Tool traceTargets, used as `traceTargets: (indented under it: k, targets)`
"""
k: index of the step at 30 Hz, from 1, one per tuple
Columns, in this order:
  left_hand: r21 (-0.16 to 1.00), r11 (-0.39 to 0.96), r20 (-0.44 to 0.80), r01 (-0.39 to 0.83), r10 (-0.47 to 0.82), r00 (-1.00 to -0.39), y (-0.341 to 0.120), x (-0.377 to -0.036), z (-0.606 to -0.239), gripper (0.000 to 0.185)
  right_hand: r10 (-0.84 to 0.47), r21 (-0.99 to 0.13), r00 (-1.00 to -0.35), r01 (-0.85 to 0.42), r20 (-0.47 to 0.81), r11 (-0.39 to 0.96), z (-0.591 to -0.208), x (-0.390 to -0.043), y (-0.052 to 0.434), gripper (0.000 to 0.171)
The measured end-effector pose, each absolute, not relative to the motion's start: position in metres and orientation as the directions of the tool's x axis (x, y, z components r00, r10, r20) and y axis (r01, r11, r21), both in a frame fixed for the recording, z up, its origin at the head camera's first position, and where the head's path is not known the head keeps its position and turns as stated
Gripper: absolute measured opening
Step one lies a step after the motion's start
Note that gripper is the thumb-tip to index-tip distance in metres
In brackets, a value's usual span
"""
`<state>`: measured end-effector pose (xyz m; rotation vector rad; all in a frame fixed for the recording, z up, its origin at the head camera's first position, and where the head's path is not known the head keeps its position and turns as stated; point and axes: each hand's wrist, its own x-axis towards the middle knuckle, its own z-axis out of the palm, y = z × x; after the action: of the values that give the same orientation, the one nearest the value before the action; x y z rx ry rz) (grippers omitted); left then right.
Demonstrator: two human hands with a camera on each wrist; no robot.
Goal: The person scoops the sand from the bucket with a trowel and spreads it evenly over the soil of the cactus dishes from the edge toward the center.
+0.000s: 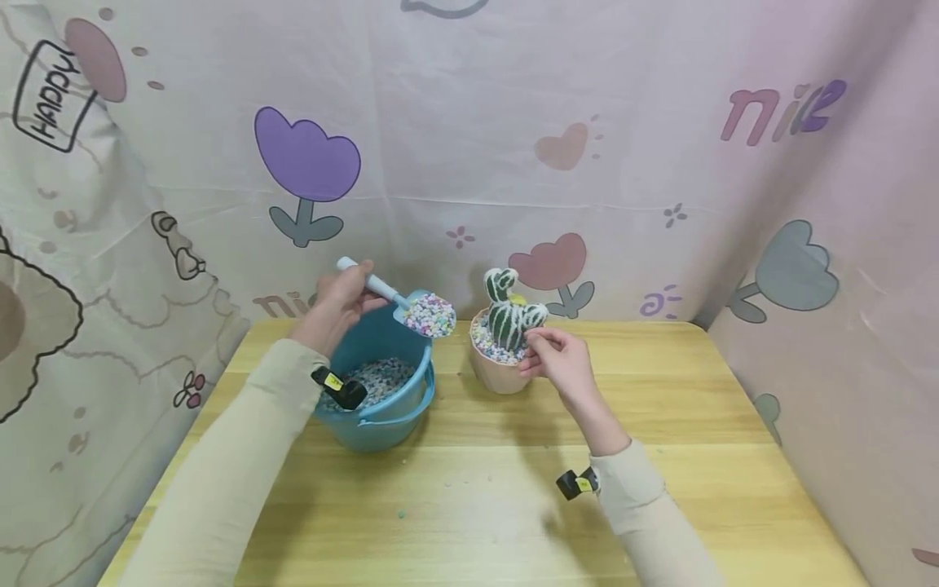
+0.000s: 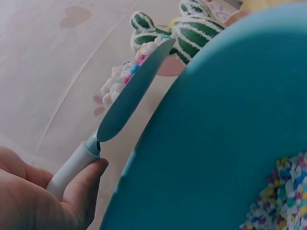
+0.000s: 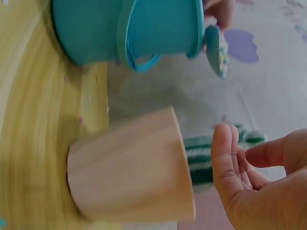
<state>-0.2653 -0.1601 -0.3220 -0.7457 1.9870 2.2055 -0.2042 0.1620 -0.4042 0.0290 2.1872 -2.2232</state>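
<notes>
My left hand [image 1: 341,300] grips the pale handle of a small blue scoop [image 2: 136,96], holding it over the rim of a blue bucket [image 1: 381,428]. Heaped on the scoop are multicoloured pebbles [image 1: 429,315]; more pebbles [image 1: 377,379] lie inside the bucket. To the right stands a pinkish-beige pot [image 3: 129,167] holding a green knitted cactus [image 1: 504,324] with white stripes, set in similar pebbles. The fingertips of my right hand [image 1: 561,359] pinch the cactus's right arm, with the other fingers beside the pot's rim. In the right wrist view, these fingers partly hide the cactus.
Both containers stand on a light wooden table [image 1: 469,522], with a few stray pebbles [image 1: 401,514] scattered over it. A printed fabric curtain [image 1: 440,122] hangs close behind the table and along both sides. The bucket's handle [image 1: 399,416] hangs down its front right side.
</notes>
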Motion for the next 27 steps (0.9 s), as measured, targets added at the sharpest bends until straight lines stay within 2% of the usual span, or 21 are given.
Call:
traceTargets:
  k: [11, 17, 27]
  targets:
    - [0.932, -0.136, -0.361, -0.336, -0.284, -0.888, -0.142, -0.272, -0.327, 0.061, 0.115, -0.994, -0.988, 0.102, -0.106, -0.035, -0.415, -0.22, 0.185, 0.033]
    - [0.932, -0.143, -0.359, -0.332, -0.261, -0.896, -0.138, -0.275, -0.33, 0.061, 0.182, -0.99, -0.975, 0.136, -0.126, 0.044, -0.426, -0.228, 0.191, 0.032]
    - [0.942, -0.113, -0.333, -0.315, -0.252, -0.909, -0.124, -0.279, -0.328, 0.059, 0.153, -0.983, -0.973, 0.178, -0.17, 0.04, -0.438, -0.243, 0.189, 0.038]
